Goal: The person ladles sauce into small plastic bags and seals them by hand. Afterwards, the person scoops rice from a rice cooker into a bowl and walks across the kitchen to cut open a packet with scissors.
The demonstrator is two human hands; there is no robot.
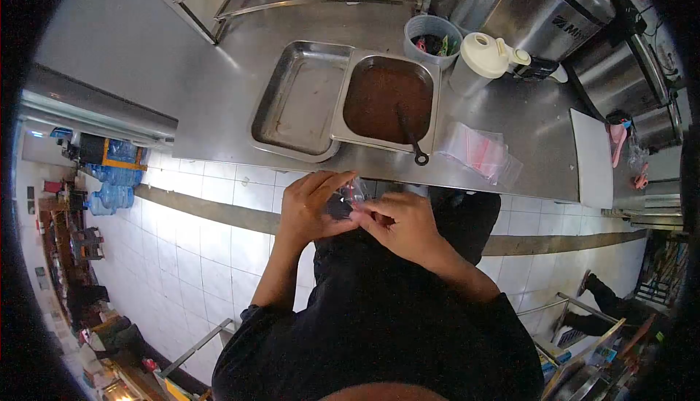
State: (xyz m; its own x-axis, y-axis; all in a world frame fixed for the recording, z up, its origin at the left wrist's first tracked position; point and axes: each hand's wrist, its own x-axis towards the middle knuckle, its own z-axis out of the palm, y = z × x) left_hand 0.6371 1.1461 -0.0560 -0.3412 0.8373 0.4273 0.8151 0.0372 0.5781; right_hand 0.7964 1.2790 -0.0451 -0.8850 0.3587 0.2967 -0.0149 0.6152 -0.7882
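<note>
Just off the counter's front edge, my left hand (313, 208) and my right hand (402, 224) meet around a small clear plastic bag (355, 191). Both have their fingers pressed on it. Beyond them on the steel counter sits a square metal pan of reddish-brown sauce (386, 98), with a dark-handled utensil (410, 138) resting in it. An empty shallow metal tray (302, 98) touches the pan's left side. To the right of the pan lies a stack of clear bags with pink strips (477, 152).
A plastic tub with small packets (432, 39) and a cream-lidded pitcher (481, 58) stand behind the pan. A white board (591, 157) lies at the right, near steel containers (529, 7). A metal rack (313, 0) is at the back. Another person's legs (601, 306) show lower right.
</note>
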